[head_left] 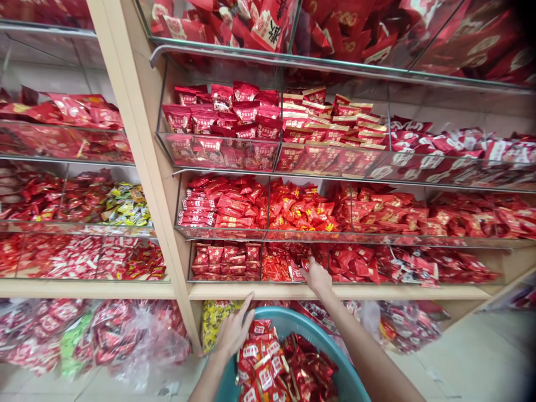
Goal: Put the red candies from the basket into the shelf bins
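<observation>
My right hand reaches into the lowest shelf bin, its fingertips at some small red candy packets. Its visible fingers look apart, and I cannot make out a packet held between them. By the left rim of a teal plastic basin is my left hand, fingers stretched out and nothing in them. Inside the basin lie red-and-white wrapped candies on the left and darker, shiny red ones on the right. A red-and-white packet lies just left of my right fingertips.
Wooden shelving with clear dividers holds several rows of red-wrapped sweets. A wooden ledge runs below the lowest bins. Under it stand a yellow bag and plastic bags of sweets on the tiled floor.
</observation>
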Demonstrator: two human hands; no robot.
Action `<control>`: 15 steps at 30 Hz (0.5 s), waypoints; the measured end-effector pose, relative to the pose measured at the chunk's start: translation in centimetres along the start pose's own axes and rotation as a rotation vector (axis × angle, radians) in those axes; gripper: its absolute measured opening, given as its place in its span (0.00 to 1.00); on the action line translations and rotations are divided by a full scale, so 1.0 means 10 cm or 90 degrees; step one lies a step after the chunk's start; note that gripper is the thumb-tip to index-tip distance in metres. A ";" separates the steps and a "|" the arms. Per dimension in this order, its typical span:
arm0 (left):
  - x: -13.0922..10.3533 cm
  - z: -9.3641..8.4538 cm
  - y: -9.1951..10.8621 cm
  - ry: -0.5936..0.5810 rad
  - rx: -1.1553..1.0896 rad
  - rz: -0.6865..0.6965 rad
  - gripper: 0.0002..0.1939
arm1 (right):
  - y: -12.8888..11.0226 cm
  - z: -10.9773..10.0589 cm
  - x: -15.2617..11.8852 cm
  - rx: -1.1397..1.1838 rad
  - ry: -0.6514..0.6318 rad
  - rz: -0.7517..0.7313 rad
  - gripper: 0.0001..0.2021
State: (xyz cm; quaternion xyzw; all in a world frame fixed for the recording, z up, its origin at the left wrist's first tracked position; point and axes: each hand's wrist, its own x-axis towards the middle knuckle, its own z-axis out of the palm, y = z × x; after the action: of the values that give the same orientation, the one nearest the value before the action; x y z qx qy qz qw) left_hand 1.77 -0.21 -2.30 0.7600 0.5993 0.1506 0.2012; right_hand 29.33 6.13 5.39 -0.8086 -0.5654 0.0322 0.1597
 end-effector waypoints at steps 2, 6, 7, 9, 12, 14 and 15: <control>0.00 0.00 0.00 -0.002 0.000 -0.004 0.32 | 0.02 0.04 0.00 0.002 0.001 0.004 0.21; 0.00 0.00 0.01 -0.007 -0.001 -0.012 0.32 | 0.07 0.08 -0.01 0.021 0.025 0.005 0.21; 0.00 0.00 0.01 -0.005 0.000 -0.013 0.32 | 0.09 0.09 -0.02 0.026 0.036 0.004 0.20; 0.00 0.00 0.02 0.000 0.004 -0.010 0.31 | 0.12 0.11 -0.05 0.058 0.074 -0.004 0.19; -0.01 0.00 0.03 0.006 0.007 -0.004 0.31 | 0.15 0.10 -0.14 0.227 0.170 -0.054 0.20; -0.01 -0.01 0.03 0.005 0.005 -0.009 0.31 | 0.11 0.08 -0.28 0.371 0.228 -0.107 0.22; -0.01 -0.01 0.04 0.005 0.003 -0.012 0.31 | 0.08 0.06 -0.38 0.423 0.239 -0.131 0.23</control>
State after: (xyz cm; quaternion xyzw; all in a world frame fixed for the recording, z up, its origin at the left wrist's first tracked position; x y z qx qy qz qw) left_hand 2.00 -0.34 -2.01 0.7544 0.6074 0.1499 0.1985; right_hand 28.52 2.50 4.06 -0.6438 -0.5634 0.0485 0.5156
